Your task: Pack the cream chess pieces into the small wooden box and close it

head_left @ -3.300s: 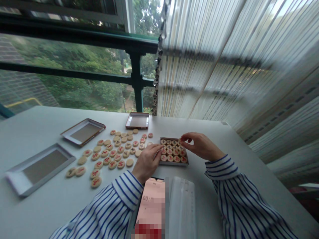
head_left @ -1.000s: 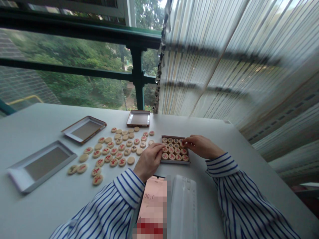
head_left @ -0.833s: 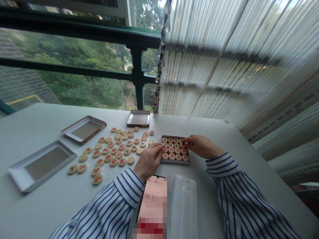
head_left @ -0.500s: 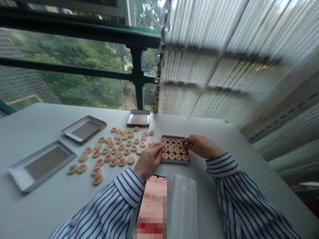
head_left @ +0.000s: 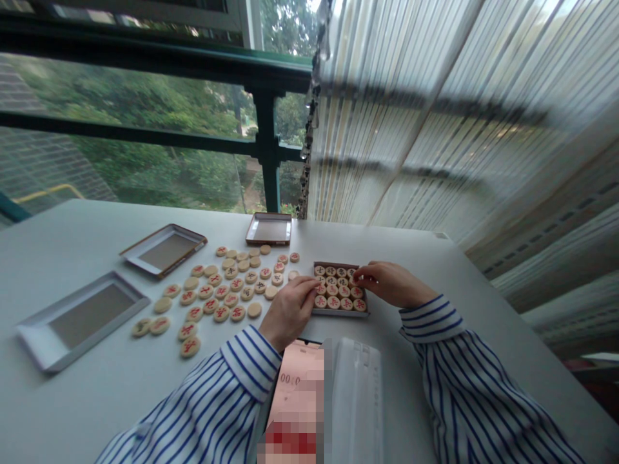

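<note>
Inside the open box sit rows of round pieces, marked faces up; more loose pieces lie spread on the table, left of the box. They look wooden, so each should be light, stiff and hard to break, though the smooth face may slide under a fingertip. The rim is the place to pinch, which close neighbours in the box would make harder. At the box's left wall, the left hand has thumb and finger drawn close; whether its grip holds a piece cannot be told. Over the box's far right corner, the right hand has its fingertips at a piece; whether that grip is clamped on it cannot be told either. Against the earliest picture, where a piece seemed pinched up at that corner, one now lies flat there; left of the box, the loose pieces keep their layout.
</note>
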`<state>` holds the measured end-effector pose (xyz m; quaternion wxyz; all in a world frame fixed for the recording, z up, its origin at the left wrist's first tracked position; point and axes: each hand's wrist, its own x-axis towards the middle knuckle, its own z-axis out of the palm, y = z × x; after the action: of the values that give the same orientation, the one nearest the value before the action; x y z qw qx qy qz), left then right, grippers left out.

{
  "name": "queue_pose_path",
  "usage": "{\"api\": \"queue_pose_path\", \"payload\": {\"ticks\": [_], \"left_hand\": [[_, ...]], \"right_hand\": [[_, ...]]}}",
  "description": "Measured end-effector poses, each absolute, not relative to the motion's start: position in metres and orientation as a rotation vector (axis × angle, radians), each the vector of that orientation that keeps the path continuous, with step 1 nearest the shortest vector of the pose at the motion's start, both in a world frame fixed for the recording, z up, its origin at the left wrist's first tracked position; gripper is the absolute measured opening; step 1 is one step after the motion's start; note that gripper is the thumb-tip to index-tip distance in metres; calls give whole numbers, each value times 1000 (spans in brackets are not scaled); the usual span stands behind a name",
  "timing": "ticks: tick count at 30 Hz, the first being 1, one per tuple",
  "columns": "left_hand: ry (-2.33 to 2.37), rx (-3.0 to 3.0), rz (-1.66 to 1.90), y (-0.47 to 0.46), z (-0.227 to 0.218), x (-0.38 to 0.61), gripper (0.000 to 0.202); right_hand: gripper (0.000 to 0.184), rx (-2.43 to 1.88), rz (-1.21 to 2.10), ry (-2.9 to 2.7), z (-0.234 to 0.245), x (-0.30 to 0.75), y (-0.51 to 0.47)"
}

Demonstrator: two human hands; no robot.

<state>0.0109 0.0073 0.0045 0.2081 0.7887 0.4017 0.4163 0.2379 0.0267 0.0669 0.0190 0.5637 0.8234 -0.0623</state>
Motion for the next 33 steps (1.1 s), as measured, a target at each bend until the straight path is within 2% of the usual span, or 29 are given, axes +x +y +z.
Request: {"api": "queue_pose_path", "payload": {"ticks": [24,33], "left_hand": [[1120,2206,1166,7,5,10,22],[1111,2217,1241,4,11,10,21]], "right_hand": [[26,1793,-218,2587,66,239,27],[26,1917,-55,2696,71,236,25]]}}
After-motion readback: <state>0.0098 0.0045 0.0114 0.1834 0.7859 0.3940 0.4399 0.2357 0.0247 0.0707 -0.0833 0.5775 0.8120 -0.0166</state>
